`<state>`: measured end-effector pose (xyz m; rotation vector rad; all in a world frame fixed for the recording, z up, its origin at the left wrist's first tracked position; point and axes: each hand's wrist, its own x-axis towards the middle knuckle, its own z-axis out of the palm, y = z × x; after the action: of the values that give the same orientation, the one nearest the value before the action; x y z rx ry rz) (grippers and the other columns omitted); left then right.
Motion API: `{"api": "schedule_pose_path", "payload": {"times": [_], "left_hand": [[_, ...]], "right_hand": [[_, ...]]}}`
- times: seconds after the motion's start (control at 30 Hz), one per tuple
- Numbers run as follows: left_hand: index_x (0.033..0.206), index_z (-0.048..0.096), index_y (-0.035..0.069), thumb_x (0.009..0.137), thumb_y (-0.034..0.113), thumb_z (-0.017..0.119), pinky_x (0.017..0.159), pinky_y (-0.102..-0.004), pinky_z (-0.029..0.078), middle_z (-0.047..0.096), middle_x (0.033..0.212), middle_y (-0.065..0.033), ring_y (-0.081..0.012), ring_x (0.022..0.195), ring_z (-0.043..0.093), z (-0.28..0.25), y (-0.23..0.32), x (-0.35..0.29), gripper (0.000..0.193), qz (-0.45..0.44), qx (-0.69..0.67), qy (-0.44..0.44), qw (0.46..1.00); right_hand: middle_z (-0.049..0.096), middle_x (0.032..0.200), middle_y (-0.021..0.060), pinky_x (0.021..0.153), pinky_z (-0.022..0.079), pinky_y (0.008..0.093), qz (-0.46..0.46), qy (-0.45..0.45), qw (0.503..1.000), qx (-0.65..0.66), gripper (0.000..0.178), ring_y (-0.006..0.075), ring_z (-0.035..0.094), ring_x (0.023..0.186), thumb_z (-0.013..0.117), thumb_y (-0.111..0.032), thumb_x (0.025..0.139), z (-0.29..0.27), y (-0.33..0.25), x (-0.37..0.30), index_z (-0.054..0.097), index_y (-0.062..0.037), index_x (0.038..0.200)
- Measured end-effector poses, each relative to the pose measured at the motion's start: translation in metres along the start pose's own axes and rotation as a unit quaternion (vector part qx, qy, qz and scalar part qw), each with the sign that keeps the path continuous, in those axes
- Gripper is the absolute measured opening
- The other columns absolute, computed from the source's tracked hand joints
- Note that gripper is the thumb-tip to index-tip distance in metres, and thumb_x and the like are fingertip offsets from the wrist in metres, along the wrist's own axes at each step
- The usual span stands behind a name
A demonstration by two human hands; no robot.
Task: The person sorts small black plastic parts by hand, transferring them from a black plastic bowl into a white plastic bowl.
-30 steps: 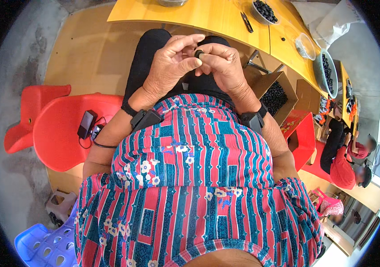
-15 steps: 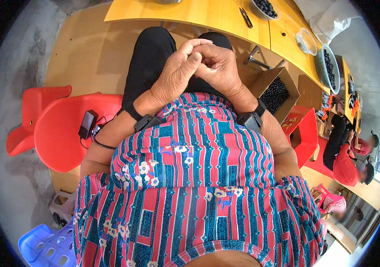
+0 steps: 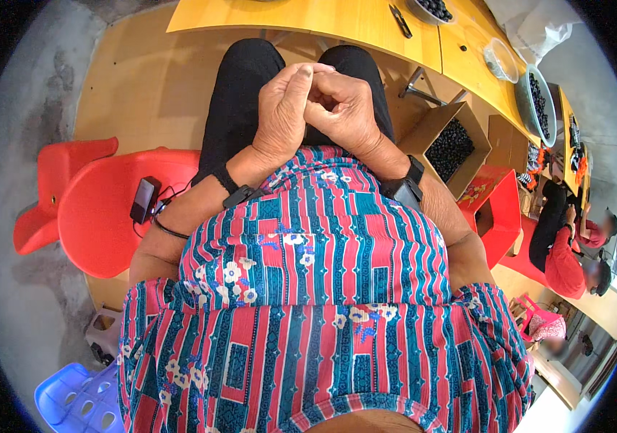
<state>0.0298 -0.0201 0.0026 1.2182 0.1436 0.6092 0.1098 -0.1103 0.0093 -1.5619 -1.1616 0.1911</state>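
Observation:
My left hand (image 3: 285, 108) and my right hand (image 3: 344, 112) meet above my lap, between the knees of my black trousers (image 3: 242, 94). The left hand is closed, with its thumb upright and its fingers folded toward the right hand. My right fingers are curled in against the left ones, leaving a small dark gap by the right thumb. Anything inside the fingers is hidden. Both wrists carry a dark band with a box-shaped device.
Ahead is a yellow table (image 3: 366, 29) with black snips (image 3: 400, 22) and bowls of small black pieces. A cardboard box (image 3: 424, 130) of black pieces stands right, near a red box (image 3: 492, 209). Left is a red chair (image 3: 95, 216) holding a black device (image 3: 145, 200). Co-workers sit far right.
My left hand has turned more upright, its thumb now pointing up. My right hand has shifted slightly left. Both hands stay together over the lap.

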Motion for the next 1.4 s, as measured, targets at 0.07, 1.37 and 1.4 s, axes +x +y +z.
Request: {"api": "schedule_pose_path", "payload": {"times": [0.07,1.37,1.4], "left_hand": [[0.098,0.061,-0.004,0.097,0.022,0.039,0.074,-0.0233,0.048,0.061,0.086,-0.006,-0.01,0.078,0.057,0.0,-0.002,-0.001,0.034,-0.011,0.0,0.011,1.0],[0.121,0.052,0.003,0.094,0.018,0.049,0.078,-0.0243,0.048,0.061,0.1,-0.0025,-0.0092,0.088,0.059,-0.034,0.007,0.008,0.031,-0.231,-0.223,-0.122,0.939],[0.122,0.052,0.003,0.094,0.017,0.049,0.079,-0.0248,0.048,0.061,0.101,-0.0022,-0.0095,0.089,0.059,-0.034,0.007,0.008,0.031,-0.234,-0.221,-0.117,0.94]], "right_hand": [[0.06,0.068,0.0055,0.052,0.045,0.0226,0.031,0.0,0.999,0.036,0.016,0.0063,0.055,0.059,0.069,-0.009,0.071,0.003,0.001,-0.001,0.063,0.0022,0.08],[0.055,0.062,0.0027,0.048,0.042,0.0226,-0.053,-0.006,0.996,-0.067,0.027,0.0089,0.052,0.053,0.069,-0.011,0.068,-0.025,-0.011,0.009,0.069,-0.0058,0.094],[0.056,0.062,0.0028,0.048,0.042,0.0228,-0.048,-0.009,0.996,-0.07,0.027,0.0091,0.051,0.053,0.07,-0.011,0.068,-0.026,-0.013,0.01,0.07,-0.0059,0.094]]}}
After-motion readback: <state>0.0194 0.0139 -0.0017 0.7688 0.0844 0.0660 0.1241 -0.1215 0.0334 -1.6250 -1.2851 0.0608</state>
